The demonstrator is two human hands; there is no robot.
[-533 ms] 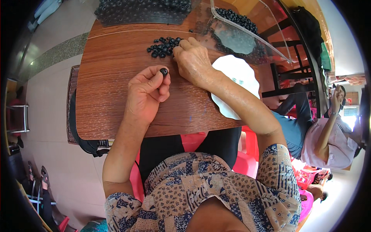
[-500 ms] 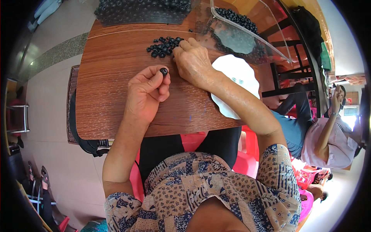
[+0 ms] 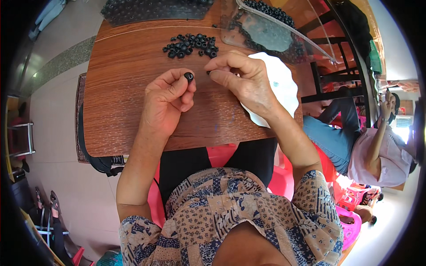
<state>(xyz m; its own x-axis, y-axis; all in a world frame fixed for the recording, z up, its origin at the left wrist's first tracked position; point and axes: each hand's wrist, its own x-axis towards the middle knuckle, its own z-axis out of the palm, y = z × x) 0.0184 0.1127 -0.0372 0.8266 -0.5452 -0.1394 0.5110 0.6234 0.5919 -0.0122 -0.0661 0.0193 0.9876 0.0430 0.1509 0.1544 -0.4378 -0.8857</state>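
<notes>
Above the wooden table [image 3: 128,106], my left hand [image 3: 162,104] is closed, with a small black cylindrical part [image 3: 189,76] pinched between thumb and forefinger. A pale ring shows on the end of that part. To its right, my right hand [image 3: 248,84] pinches a tiny black piece [image 3: 208,72] at the fingertips, mostly hidden by them. A small gap separates the two pieces. Just beyond both hands lies a loose pile of black parts [image 3: 191,45], some with holes. Beneath my right wrist is a white scalloped sheet or plate [image 3: 286,88].
A dark see-through container [image 3: 155,15] full of black parts stands at the far left of the table. At the far right is a clear plastic box [image 3: 230,35] with more black parts. Dark stools [image 3: 317,80] and a seated person [image 3: 377,153] are off to the right.
My right hand has drawn back from the pile toward my left hand, now with a tiny black piece at its fingertips. The left hand keeps its hold, nearly still.
</notes>
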